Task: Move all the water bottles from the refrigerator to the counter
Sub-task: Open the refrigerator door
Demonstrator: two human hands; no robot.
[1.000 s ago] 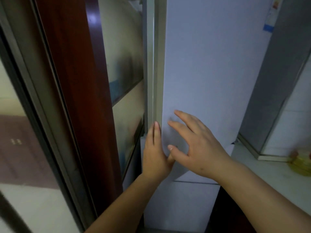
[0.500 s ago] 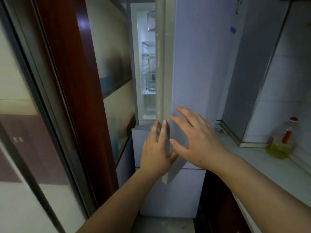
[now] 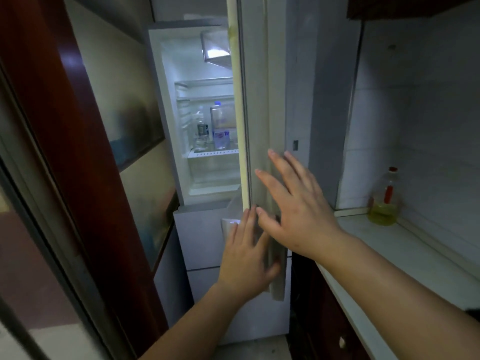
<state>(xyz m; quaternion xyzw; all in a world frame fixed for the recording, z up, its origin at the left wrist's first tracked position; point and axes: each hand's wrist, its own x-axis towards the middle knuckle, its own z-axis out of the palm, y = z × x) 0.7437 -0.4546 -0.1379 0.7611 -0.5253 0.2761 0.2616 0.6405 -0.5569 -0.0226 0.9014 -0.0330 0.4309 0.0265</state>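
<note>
The white refrigerator [image 3: 202, 242] stands ahead with its upper door [image 3: 262, 105] swung partly open and the inside lit. On a shelf inside stand clear water bottles [image 3: 220, 126], one with a blue cap, another smaller one [image 3: 201, 128] to its left. My left hand [image 3: 246, 258] lies with straight fingers against the lower edge of the door. My right hand [image 3: 296, 206] presses flat, fingers spread, on the door's outer face. The pale counter [image 3: 405, 255] runs along the right.
A bottle of yellow oil [image 3: 385, 201] with a red cap stands at the counter's far end by the tiled wall. A dark red door frame [image 3: 78, 152] and glass panel close in on the left. Dark cabinets sit under the counter.
The refrigerator door has swung from shut to partly open, showing the lit shelves and bottles. Both hands stayed on the door edge as it moved right.
</note>
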